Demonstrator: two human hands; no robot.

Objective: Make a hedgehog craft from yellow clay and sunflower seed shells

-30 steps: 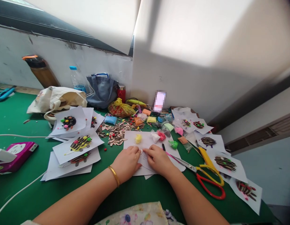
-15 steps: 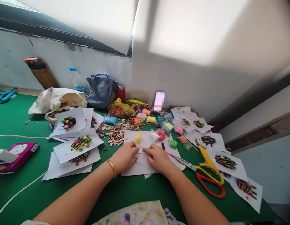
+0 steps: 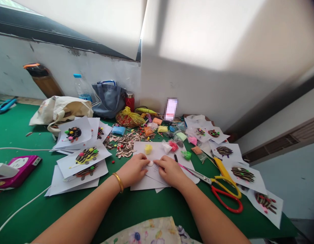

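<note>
A small flattened piece of white clay (image 3: pixel 150 163) lies on the white paper (image 3: pixel 140 184), between my fingertips. From the left, my left hand (image 3: pixel 133 169), with a gold bangle at the wrist, is closed with its fingertips at the clay's edge. My right hand (image 3: pixel 170 171) has its fingers curled and its index fingertip against the other side. Part of a pencil drawing shows beside the right fingers. On the same paper, just beyond my hands, sit lumps of yellow clay (image 3: pixel 148 149), red clay (image 3: pixel 173 146) and green clay (image 3: pixel 186 155).
Scissors (image 3: pixel 220 191) with red and yellow handles lie to the right. Finished seed pictures are stacked at left (image 3: pixel 85 157) and spread at right (image 3: pixel 244 174). Sunflower seeds (image 3: pixel 125 145) and clay packets are scattered behind. A magenta box (image 3: pixel 17 171) with cables is at far left.
The view has shifted very slightly. Both hands stay at the white clay with only small finger movements; nothing else has visibly moved.
</note>
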